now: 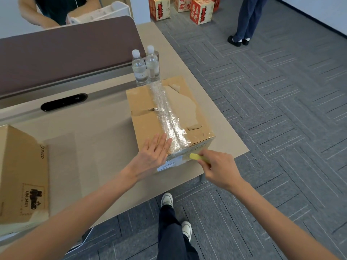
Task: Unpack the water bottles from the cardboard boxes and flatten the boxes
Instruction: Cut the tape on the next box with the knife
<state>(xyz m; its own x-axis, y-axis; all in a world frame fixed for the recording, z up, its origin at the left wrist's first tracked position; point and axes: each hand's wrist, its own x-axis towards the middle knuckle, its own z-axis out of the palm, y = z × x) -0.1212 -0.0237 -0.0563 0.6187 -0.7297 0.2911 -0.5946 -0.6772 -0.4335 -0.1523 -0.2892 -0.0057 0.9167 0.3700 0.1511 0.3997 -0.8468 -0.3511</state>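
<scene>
I am looking down at the sealed cardboard box (165, 113), which is sitting near the right edge of the table (105, 128), its near corner close to the table's front-right corner. Clear tape (167, 111) is running along the top seam from the far side to the near edge, and patches of the box's top surface are torn pale. My left hand (152, 156) is lying flat and spread on the near part of the lid, fingers apart, pressing on cardboard just left of the tape. My right hand (217, 166) is closed around a yellow-green tool (199, 158), whose tip is touching the near face of the box just under the top edge, beside the white label (167, 166). I cannot tell whether a blade is out.

Two water bottles (146, 68) are standing upright side by side just behind the box, against the brown divider (65, 57). A second cardboard box (22, 177) is resting at the table's left near edge, well apart from the first, leaving bare tabletop between them. To the right, the grey carpet (272, 109) is lying open. Red printed cartons (201, 10) are standing far off, near another person's legs (246, 21).
</scene>
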